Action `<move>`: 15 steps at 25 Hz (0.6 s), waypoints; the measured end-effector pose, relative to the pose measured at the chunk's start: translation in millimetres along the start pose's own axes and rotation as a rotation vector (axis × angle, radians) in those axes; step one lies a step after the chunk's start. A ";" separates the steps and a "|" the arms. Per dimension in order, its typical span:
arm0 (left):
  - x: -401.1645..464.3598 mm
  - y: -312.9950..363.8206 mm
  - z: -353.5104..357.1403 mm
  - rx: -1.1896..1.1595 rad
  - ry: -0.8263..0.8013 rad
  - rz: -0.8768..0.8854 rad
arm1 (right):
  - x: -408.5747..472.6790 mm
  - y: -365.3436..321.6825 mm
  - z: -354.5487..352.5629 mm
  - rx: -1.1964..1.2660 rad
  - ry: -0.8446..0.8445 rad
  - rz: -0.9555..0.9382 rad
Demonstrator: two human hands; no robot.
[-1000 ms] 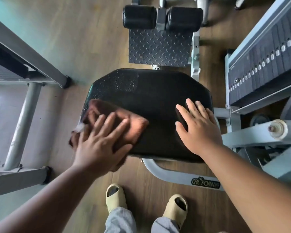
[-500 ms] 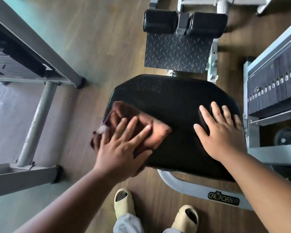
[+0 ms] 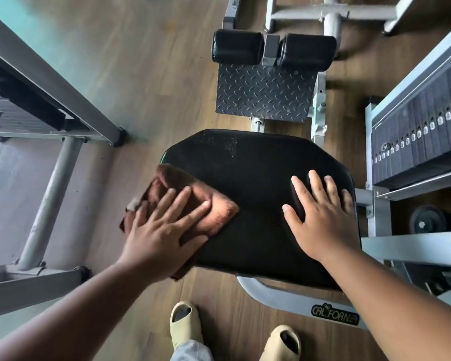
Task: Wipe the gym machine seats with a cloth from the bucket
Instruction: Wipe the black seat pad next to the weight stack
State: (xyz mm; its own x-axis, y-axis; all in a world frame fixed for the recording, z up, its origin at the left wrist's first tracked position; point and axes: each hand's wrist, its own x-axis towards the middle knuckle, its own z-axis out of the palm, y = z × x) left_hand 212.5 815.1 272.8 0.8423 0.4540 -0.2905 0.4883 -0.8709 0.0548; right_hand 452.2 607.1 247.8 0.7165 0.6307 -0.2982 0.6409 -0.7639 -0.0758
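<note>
My left hand (image 3: 164,230) lies flat, fingers spread and straight, pressing the cloth (image 3: 193,201) onto the seat (image 3: 258,183) at its left edge. The cloth is brown and bunched; part of it overhangs the seat's left edge and near-left corner, above the floor (image 3: 130,74). My right hand (image 3: 323,217) rests released and flat on the seat's right side, fingers straight, fingertips near the right edge, holding nothing. The seat's middle and far half are bare black pad with fine specks near the far edge. Beyond the far edge: a tread plate (image 3: 266,97) and two rollers (image 3: 271,48). The weight stack (image 3: 422,136) stands close by the right edge. A grey frame (image 3: 52,178) stands left, with open floor between it and the seat. My sandals (image 3: 185,324) are just below the near edge.
</note>
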 end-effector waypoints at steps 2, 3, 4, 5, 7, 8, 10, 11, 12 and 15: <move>26.2 -17.9 -2.7 -0.032 -0.010 -0.156 | -0.9 -0.6 0.6 -0.001 0.000 -0.003; 54.0 -20.0 -7.8 -0.080 0.007 -0.240 | -1.0 -0.6 0.8 0.000 0.007 -0.006; 87.5 -19.1 -13.8 -0.122 0.019 -0.301 | -1.1 -0.4 0.8 0.001 0.016 -0.009; 123.5 -14.1 -19.1 -0.158 0.028 -0.331 | -0.2 0.5 1.8 0.004 0.026 -0.015; 177.2 16.1 -31.7 -0.147 0.001 -0.279 | -0.4 1.6 3.1 0.021 0.034 -0.030; 186.5 39.6 -33.4 -0.124 -0.017 -0.195 | -1.1 2.3 3.6 0.030 0.038 -0.032; 164.4 78.0 -25.0 -0.090 -0.034 0.021 | 0.6 3.3 3.2 0.041 0.045 -0.034; 135.6 83.2 -18.0 -0.069 -0.026 0.105 | 1.1 3.2 2.4 0.043 0.041 -0.034; 104.6 76.9 -10.7 -0.055 -0.001 0.133 | 0.8 2.9 1.5 0.039 0.035 -0.031; 56.2 18.0 -7.8 -0.015 0.028 -0.049 | -0.1 1.8 1.5 0.020 0.033 -0.022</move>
State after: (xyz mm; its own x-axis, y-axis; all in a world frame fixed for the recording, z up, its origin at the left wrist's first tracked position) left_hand 270.3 826.4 264.9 0.8235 0.5011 -0.2661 0.5320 -0.8449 0.0552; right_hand 452.8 605.5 246.2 0.7114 0.6509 -0.2650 0.6509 -0.7524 -0.1007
